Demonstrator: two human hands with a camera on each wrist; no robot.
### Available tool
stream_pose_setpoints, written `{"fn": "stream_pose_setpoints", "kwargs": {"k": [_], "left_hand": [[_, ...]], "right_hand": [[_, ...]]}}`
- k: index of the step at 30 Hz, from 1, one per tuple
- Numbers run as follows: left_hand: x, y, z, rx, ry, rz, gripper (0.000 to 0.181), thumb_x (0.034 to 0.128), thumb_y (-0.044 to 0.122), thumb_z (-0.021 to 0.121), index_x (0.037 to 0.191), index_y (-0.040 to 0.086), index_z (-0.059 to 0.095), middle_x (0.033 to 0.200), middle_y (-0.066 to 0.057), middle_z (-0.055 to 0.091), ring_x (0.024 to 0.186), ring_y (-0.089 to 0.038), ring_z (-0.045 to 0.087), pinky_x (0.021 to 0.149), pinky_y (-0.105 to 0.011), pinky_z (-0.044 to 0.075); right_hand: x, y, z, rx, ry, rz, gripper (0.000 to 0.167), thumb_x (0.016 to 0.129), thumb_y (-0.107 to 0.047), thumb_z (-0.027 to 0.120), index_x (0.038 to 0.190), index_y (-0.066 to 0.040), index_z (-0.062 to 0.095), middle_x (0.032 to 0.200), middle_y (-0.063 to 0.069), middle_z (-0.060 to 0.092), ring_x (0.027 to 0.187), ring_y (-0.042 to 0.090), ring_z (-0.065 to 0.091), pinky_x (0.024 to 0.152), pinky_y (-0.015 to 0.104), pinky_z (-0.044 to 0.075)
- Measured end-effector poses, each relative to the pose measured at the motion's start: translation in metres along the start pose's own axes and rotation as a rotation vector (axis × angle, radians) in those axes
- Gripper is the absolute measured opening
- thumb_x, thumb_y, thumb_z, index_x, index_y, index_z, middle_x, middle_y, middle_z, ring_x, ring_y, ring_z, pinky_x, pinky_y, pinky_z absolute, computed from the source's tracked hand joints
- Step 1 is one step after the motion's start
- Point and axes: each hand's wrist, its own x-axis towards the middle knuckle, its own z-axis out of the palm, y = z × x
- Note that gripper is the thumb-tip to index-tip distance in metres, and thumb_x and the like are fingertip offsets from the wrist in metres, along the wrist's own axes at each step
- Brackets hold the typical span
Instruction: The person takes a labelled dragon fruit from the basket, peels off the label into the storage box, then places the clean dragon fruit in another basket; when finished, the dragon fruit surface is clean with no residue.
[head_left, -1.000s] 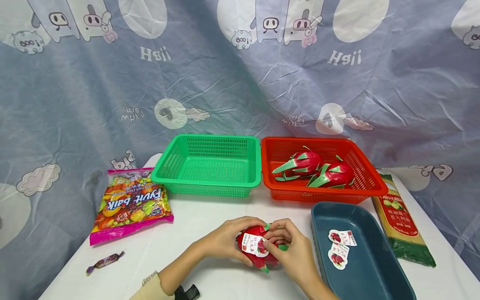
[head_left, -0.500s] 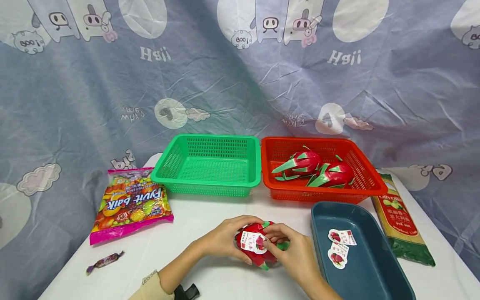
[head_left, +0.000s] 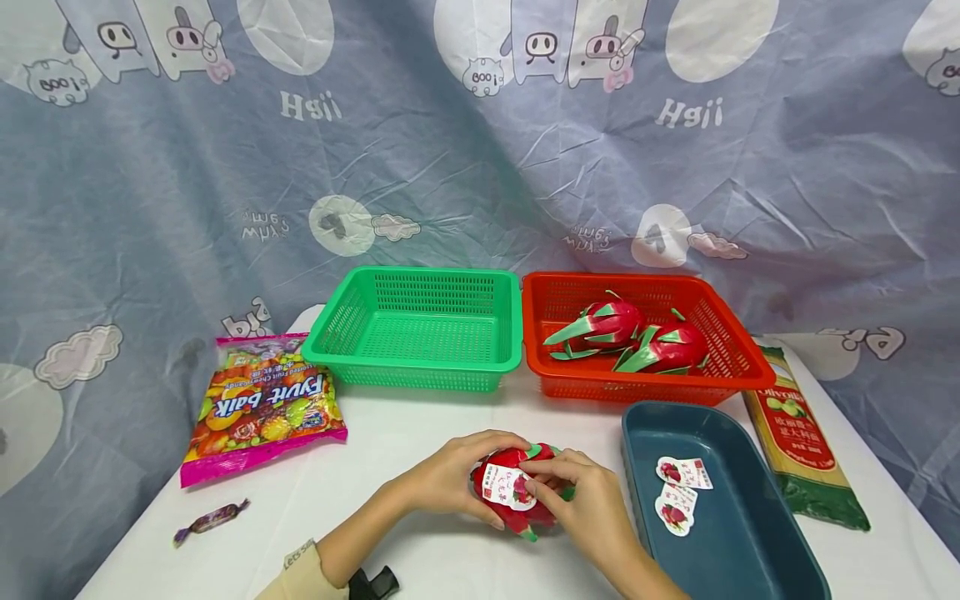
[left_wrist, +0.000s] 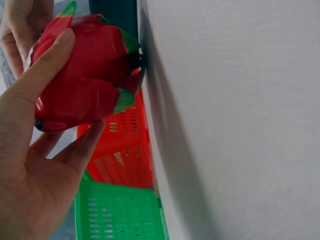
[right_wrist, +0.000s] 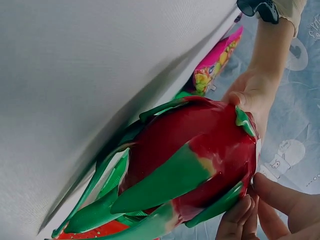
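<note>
A red dragon fruit (head_left: pixel 517 458) with green-tipped scales is between my hands, low over the white table. My left hand (head_left: pixel 450 479) grips it from the left; in the left wrist view the thumb (left_wrist: pixel 55 60) lies along one side and fingers support the other. A white label (head_left: pixel 508 487) with a printed dragon fruit lies on its near face. My right hand (head_left: pixel 596 508) is at the label's right end, curled, with thumb and index finger at its edge. In the right wrist view that thumb (right_wrist: pixel 272 192) touches the label's edge; its other fingers are partly hidden.
A blue tray (head_left: pixel 750 508) on the right holds two labels (head_left: pixel 678 496). Behind stand a green basket (head_left: pixel 420 371) and a red basket (head_left: pixel 645 387) containing two dragon fruits (head_left: pixel 667 348). A candy bag (head_left: pixel 262 408), a wrapped candy (head_left: pixel 213 518) and a pasta pack (head_left: pixel 806 442) flank them.
The right hand's index finger has stretched out across the fruit above the label and its curled knuckles have lowered. The fruit and left hand have barely moved.
</note>
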Motion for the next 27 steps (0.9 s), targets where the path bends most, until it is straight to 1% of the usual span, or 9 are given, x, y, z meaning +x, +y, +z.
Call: {"fn": "stream_pose_setpoints", "kwargs": {"k": [1,4,9,12,16,20,23,27], "left_hand": [[0.000,0.000,0.000,-0.004,-0.001,-0.003,0.084,0.0632,0.038,0.084,0.134,0.030,0.040,0.132,0.015,0.044,0.120,-0.004,0.042,0.093,-0.026,0.042],[0.000,0.000,0.000,0.018,0.002,0.022,0.085,0.0631,0.038,0.084,0.135,0.027,0.040,0.133,0.013,0.044,0.121,-0.006,0.042,0.094,-0.027,0.041],[0.000,0.001,0.001,0.028,-0.005,0.037,0.084,0.0629,0.037,0.084,0.134,0.027,0.041,0.132,0.013,0.044,0.121,-0.005,0.041,0.094,-0.026,0.041],[0.001,0.002,0.001,0.036,-0.008,0.053,0.084,0.0630,0.036,0.085,0.134,0.026,0.041,0.133,0.014,0.044,0.122,-0.005,0.040,0.095,-0.026,0.041],[0.002,0.004,0.001,0.044,-0.008,0.071,0.084,0.0634,0.034,0.085,0.135,0.024,0.042,0.133,0.013,0.044,0.123,-0.005,0.039,0.095,-0.025,0.040],[0.001,0.006,0.000,0.056,-0.004,0.079,0.084,0.0629,0.033,0.086,0.135,0.024,0.043,0.134,0.013,0.043,0.124,-0.005,0.039,0.095,-0.025,0.040],[0.001,0.006,0.000,0.073,-0.004,0.086,0.084,0.0635,0.035,0.085,0.135,0.023,0.043,0.134,0.012,0.043,0.124,-0.005,0.039,0.095,-0.025,0.040],[0.002,0.004,0.000,0.075,-0.007,0.097,0.083,0.0645,0.037,0.084,0.135,0.022,0.043,0.134,0.011,0.043,0.124,-0.005,0.038,0.096,-0.025,0.040]], "right_hand": [[0.000,0.000,-0.001,0.006,-0.014,0.003,0.024,0.065,-0.005,0.082,0.083,-0.018,0.075,0.068,-0.022,0.052,0.059,-0.003,0.050,0.053,0.018,0.046],[0.001,0.000,-0.003,0.026,-0.070,0.024,0.022,0.068,-0.007,0.081,0.084,-0.021,0.075,0.068,-0.021,0.051,0.060,-0.001,0.050,0.054,0.019,0.045],[0.002,-0.001,-0.011,0.103,-0.201,0.108,0.019,0.073,-0.012,0.077,0.088,-0.025,0.074,0.074,-0.016,0.056,0.067,0.004,0.052,0.057,0.021,0.047],[0.003,-0.001,-0.016,0.159,-0.268,0.156,0.017,0.075,-0.015,0.076,0.090,-0.024,0.074,0.080,-0.012,0.059,0.071,0.007,0.054,0.060,0.022,0.048],[0.004,-0.002,-0.021,0.256,-0.334,0.188,0.016,0.077,-0.017,0.075,0.093,-0.017,0.074,0.088,-0.004,0.063,0.073,0.009,0.054,0.060,0.021,0.049],[0.004,-0.005,-0.025,0.354,-0.380,0.231,0.019,0.078,-0.015,0.073,0.096,-0.008,0.073,0.092,0.004,0.064,0.069,0.010,0.054,0.058,0.021,0.048],[0.004,-0.007,-0.026,0.388,-0.392,0.259,0.020,0.078,-0.013,0.073,0.096,-0.006,0.072,0.091,0.006,0.064,0.068,0.010,0.054,0.057,0.021,0.048],[0.004,-0.008,-0.027,0.424,-0.393,0.288,0.020,0.079,-0.011,0.072,0.097,-0.003,0.071,0.091,0.007,0.064,0.070,0.011,0.055,0.058,0.021,0.049]]}}
